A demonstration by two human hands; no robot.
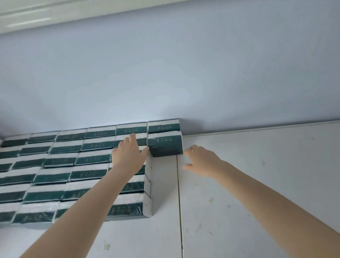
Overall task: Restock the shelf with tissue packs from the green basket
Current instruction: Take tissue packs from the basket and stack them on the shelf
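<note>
Head view: white shelf [263, 183] fills the frame from 3 to 6 o'clock, and a pale blue wall [163, 71] runs behind it at 12.

The tissue pack block [56, 161] sits at 9 o'clock. These are dark green and white wrapped packs, laid flat in tight rows from the wall out toward me.

The tissue pack [165, 146] I'm working is near frame centre. It lies just off the block's right edge in a new column, pushed up against the back pack [163, 126] at its 12 o'clock. That one touches the wall. There is bare shelf at the pack's 6 o'clock.

My left hand [127, 153] is at the pack's 9 o'clock. It lies flat with the palm down on top of the block and the fingers straight, gripping nothing. The thumb is stretched out and touches the pack's left side.

My right hand [202, 161] is at the pack's 4 o'clock, low over the shelf. The fingers are loosely spread and hold nothing. One fingertip is at the pack's lower right corner. It looks like contact, but I can't confirm it.

A shelf seam [179, 196] runs from the pack's front edge down to 6 o'clock, between my forearms. The shelf surface around it is scuffed and spotted.
</note>
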